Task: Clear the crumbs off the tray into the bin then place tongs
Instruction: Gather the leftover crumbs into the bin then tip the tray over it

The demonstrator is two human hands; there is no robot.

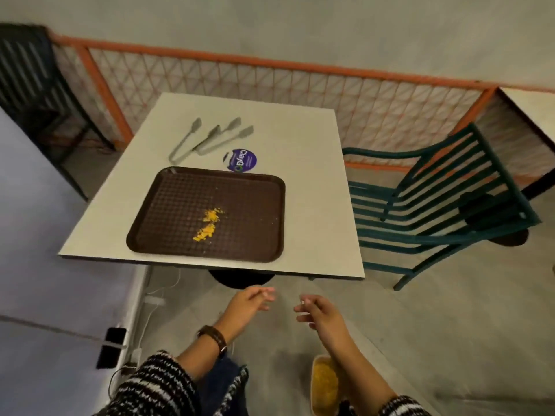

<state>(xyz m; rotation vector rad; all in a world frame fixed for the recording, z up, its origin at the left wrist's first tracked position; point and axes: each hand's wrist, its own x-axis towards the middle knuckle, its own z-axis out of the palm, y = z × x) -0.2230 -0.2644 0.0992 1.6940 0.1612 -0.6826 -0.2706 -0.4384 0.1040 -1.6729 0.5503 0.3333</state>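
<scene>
A dark brown tray [168, 217] lies on the white table [315, 190], with a small streak of yellow crumbs [208, 223] near its middle. Two grey tongs [207, 139] rest on the table behind the tray. On the floor below my right forearm stands a yellow bin [324, 385] with yellow bits inside, partly hidden by the arm. My left hand [247, 303] and my right hand [319, 310] hover below the table's near edge, fingers loosely apart, holding nothing.
A round purple sticker [240, 160] sits on the table behind the tray. A green slatted chair [435, 202] stands right of the table. An orange mesh railing [270, 79] runs behind. A white cabinet [45, 235] with a phone and cables is at left.
</scene>
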